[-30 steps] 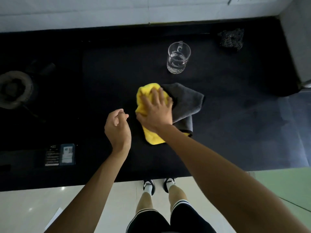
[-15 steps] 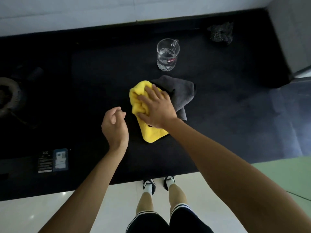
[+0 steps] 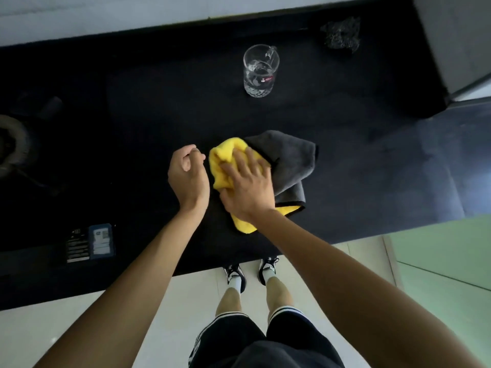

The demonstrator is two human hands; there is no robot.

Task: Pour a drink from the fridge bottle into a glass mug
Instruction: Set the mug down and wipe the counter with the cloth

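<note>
Head view. Pressing down on a yellow-and-grey cloth (image 3: 289, 160) with the right hand (image 3: 247, 187), fingers straight and spread, near the front edge of the counter (image 3: 159, 102), about midway along it. Hovering the left hand (image 3: 187, 179) just beside the cloth on its left, fingers loosely curled, holding nothing. Keeping both hands close together but not touching.

Seeing the mug (image 3: 261, 70) upright toward the back edge, well apart from both hands, handle turned to the back. Possibly holding some clear liquid low down, though hard telling through the glass. Finding no bottle anywhere in view.

Judging from this, wiping the counter rather than pouring. Not being able to tell whether the pour is done or not yet begun. Next calling for lifting the cloth clear and, if the mug is wanting filling, fetching the bottle from out of view.

Also noticing a dark scrubber (image 3: 341, 33) by the back right corner, a burner (image 3: 13, 144) at the left edge, and a label (image 3: 90, 243) near the front left. Finding nothing between cloth and mug, with only the cloth itself crowding the space before the mug.
</note>
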